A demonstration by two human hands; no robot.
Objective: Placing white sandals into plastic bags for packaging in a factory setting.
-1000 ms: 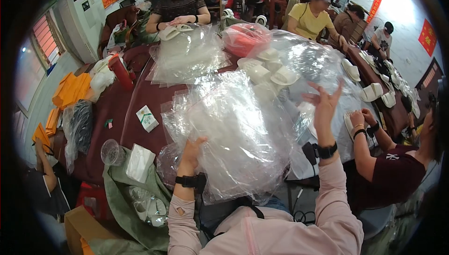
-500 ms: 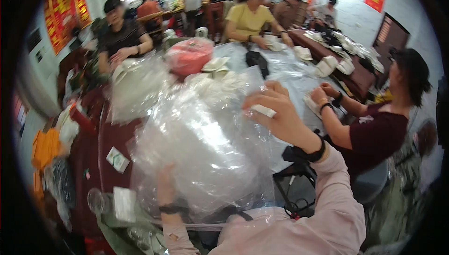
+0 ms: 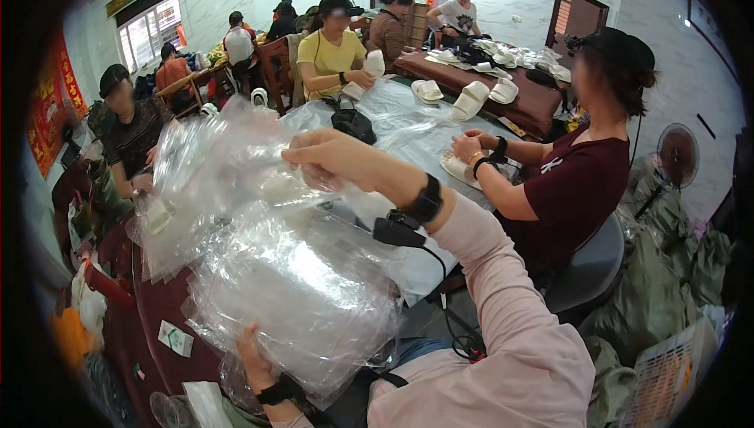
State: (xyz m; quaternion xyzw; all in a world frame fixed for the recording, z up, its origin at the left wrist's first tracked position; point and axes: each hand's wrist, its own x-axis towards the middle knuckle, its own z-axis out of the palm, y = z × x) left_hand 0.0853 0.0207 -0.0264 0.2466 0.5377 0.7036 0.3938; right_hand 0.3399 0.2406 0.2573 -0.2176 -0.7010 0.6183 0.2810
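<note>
A thick stack of clear plastic bags [image 3: 290,287], crinkled and glossy with light, is held up over the edge of the dark red table [image 3: 157,310] in front of the person. The left hand [image 3: 255,353] grips the stack's lower edge, fingers closed on it from beneath. The right hand [image 3: 334,159] pinches the top of a raised sheet, fingers curled narrow. Just beyond, a co-worker in a maroon shirt [image 3: 577,184] handles a white slipper [image 3: 459,167].

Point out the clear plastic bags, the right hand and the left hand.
clear plastic bags [image 3: 302,287], head view, middle of the lower bundle.
right hand [image 3: 334,159], head view, back of the hand.
left hand [image 3: 253,352], head view, knuckles under the bundle.
</note>
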